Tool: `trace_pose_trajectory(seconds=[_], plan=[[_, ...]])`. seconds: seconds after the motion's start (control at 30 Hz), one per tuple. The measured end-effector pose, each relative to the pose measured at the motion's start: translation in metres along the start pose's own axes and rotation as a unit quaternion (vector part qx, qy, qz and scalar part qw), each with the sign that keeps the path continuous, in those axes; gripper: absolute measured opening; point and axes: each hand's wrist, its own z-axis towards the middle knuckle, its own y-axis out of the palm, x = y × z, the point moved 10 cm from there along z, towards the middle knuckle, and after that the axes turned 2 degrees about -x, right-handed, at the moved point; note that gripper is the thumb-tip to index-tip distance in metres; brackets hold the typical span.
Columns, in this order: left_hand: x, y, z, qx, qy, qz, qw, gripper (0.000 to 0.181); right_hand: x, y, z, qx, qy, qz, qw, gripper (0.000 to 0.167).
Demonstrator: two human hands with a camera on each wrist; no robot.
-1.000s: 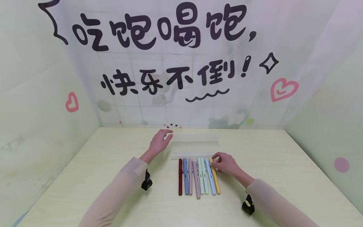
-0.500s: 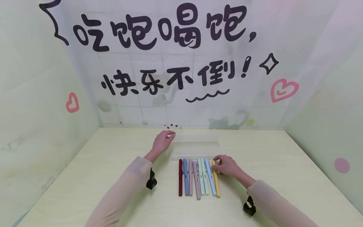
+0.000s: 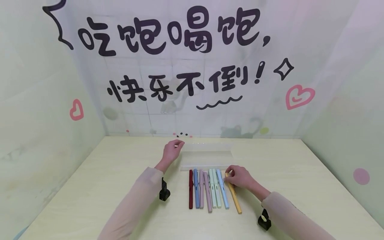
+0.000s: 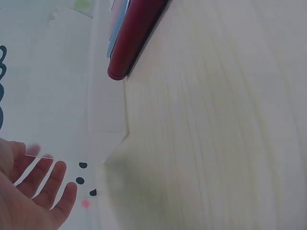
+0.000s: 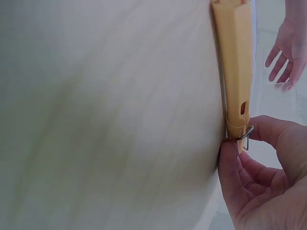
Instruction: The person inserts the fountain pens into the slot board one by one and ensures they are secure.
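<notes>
My right hand pinches the cap end of a yellow pen between thumb and fingers; in the right wrist view its wire clip shows beside the thumb. The pen lies slanted, apart from a row of pens: dark red, blue, two mauve, two pale green and light blue. Behind the row stands a clear plastic box, opened. At its far left corner, my left hand pinches the thin transparent edge, its other fingers spread.
The pale wooden table extends to both sides. A printed backdrop rises behind it, and side panels flank it. A black wrist mount hangs under each sleeve.
The yellow pen has swung away from the light blue one, its lower end moving right and nearer. My left hand has shifted slightly right and closed its fingertips at the box's corner.
</notes>
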Motion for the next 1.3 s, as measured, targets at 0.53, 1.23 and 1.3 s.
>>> trace_pose_trajectory(seconds=[0.53, 1.23, 1.3], plan=[[0.002, -0.002, 0.000, 0.015, -0.008, -0.007, 0.9998, 0.023, -0.001, -0.025, -0.002, 0.018, 0.006, 0.076, 0.9970, 0.024], [-0.005, -0.002, 0.002, 0.019, -0.033, -0.011, 0.9992, 0.024, -0.020, -0.097, 0.017, 0.150, -0.044, 0.026, 0.9874, 0.029], [-0.006, -0.002, 0.001, 0.019, -0.037, -0.014, 0.9990, 0.024, -0.024, -0.103, 0.017, 0.164, -0.053, 0.017, 0.9849, 0.029]])
